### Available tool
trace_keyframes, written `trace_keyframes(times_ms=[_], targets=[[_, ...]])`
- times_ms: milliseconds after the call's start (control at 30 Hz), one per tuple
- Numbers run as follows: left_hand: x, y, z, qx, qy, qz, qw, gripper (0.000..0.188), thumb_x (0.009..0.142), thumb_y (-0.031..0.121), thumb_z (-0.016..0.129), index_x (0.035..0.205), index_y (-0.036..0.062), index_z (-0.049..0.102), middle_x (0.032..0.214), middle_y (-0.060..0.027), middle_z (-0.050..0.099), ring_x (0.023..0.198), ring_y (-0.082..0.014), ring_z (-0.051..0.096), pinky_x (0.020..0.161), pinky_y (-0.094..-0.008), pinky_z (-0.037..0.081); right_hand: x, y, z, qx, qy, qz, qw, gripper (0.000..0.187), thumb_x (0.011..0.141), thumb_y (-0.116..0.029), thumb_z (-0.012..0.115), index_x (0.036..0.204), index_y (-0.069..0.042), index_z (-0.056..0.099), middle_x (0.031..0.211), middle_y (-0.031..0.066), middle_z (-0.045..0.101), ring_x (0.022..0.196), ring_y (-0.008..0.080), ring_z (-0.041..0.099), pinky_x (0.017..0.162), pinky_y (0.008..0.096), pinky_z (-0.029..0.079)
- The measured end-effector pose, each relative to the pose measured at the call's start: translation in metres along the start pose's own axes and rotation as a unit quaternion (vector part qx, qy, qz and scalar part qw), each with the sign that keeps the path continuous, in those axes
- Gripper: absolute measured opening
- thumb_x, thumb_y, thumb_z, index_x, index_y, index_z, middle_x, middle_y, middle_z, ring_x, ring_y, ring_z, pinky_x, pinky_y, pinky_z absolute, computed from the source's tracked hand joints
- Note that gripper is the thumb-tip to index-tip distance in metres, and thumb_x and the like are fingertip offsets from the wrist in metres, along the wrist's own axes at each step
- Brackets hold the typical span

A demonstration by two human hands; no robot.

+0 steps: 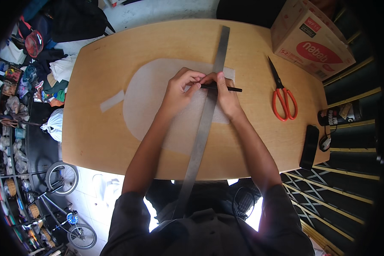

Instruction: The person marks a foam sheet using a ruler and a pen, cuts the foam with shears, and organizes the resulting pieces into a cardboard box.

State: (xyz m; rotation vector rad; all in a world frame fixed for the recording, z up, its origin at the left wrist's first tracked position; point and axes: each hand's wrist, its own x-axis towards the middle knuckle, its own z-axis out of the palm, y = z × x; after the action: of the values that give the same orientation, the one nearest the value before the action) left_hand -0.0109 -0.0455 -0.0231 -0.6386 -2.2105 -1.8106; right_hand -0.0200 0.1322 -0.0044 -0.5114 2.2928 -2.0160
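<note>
Both my hands meet over a long metal ruler (205, 121), which lies slantwise across a pale, translucent sheet (147, 89) with a rounded left side. A slim black pen (234, 89) points to the right from between my fingers. My right hand (227, 98) is closed around it, thumb up along its side. With thumb and fingertips pinched, my left hand (179, 90) grips the pen's left end; the fingers partly hide that end. The ruler's near end reaches past the table edge toward my body. A small pale strip (112, 101) touches the sheet's left edge.
On the wooden table (94, 141), orange-handled scissors (283, 96) lie to the right. A cardboard box (309, 42) stands at the far right corner, a black case (309, 147) at the right edge beside a dark can (339, 114). Cluttered shelves and a bicycle (64, 205) are left.
</note>
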Motion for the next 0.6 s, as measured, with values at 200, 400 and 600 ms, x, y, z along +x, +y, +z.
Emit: trace_keyframes(times_ms=[200, 400, 600], targets=[[0.002, 0.018, 0.0, -0.159, 0.092, -0.063, 0.981, 0.028, 0.086, -0.009, 0.059, 0.11, 0.003, 0.066, 0.111, -0.0093, 0.063, 0.081, -0.0144, 0.067, 0.074, -0.0272, 0.054, 0.0, 0.004, -0.004, 0.031, 0.003, 0.02, 0.999, 0.088, 0.099, -0.068, 0.013, 0.087, -0.001, 0.068, 0.078, 0.0101, 0.067, 0.083, 0.023, 0.062, 0.086, 0.0365, 0.046], [-0.002, 0.029, 0.009, 0.299, -0.012, 0.077, 0.951, 0.017, 0.085, -0.001, 0.065, 0.101, 0.0033, 0.067, 0.09, -0.0091, 0.064, 0.08, -0.0256, 0.06, 0.072, -0.0372, 0.051, 0.004, 0.015, -0.008, 0.131, 0.019, 0.022, 0.991, 0.089, 0.1, -0.067, 0.008, 0.081, -0.001, 0.065, 0.071, 0.0073, 0.063, 0.075, 0.0194, 0.056, 0.08, 0.0319, 0.043], [-0.002, 0.026, 0.009, 0.211, 0.05, 0.107, 0.97, 0.014, 0.083, 0.008, 0.071, 0.095, 0.0024, 0.066, 0.085, -0.0099, 0.063, 0.081, -0.0289, 0.054, 0.072, -0.0392, 0.045, 0.006, 0.01, -0.006, 0.08, -0.031, 0.041, 0.995, 0.077, 0.104, -0.057, 0.012, 0.088, -0.003, 0.064, 0.078, 0.0078, 0.062, 0.08, 0.02, 0.056, 0.082, 0.0319, 0.042]])
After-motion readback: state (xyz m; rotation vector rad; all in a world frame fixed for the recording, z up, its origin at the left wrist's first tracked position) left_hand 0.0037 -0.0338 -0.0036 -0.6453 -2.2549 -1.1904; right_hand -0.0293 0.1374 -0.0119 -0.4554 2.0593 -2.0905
